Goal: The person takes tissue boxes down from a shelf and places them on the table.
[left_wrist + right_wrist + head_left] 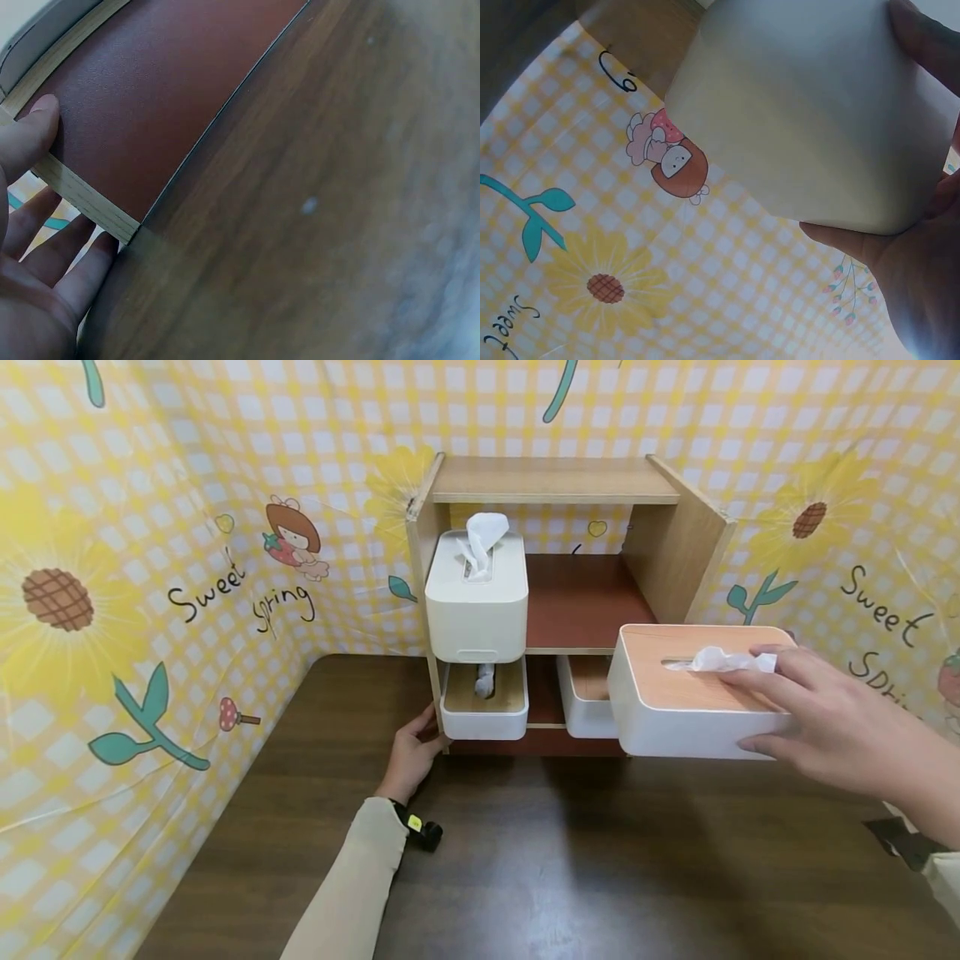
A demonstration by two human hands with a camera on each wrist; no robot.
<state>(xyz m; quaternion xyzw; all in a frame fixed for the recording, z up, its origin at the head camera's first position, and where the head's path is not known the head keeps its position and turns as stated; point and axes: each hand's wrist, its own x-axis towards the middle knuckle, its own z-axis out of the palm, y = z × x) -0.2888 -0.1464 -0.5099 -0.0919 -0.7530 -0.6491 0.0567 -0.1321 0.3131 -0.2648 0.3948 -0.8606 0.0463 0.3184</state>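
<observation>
My right hand (832, 718) grips a white tissue box (690, 731) with a pinkish wood-grain lid by its right end, in the air in front of the shelf's right side. A tissue sticks out of its slot. In the right wrist view, the thumb and fingers go round the box's white end (817, 112). Low at the left side of the small wooden shelf (555, 477), my left hand (411, 756) holds the side panel. The left wrist view shows the thumb inside and the fingers outside the panel's edge (90, 199).
A cream tissue box (476, 631) stands on the middle shelf at left. Below it is a white box (483, 725) with a wooden lid. Another white box (588, 718) sits lower right, partly hidden by the held one. The shelf stands on a dark wooden table (525, 860) before a checked cloth backdrop.
</observation>
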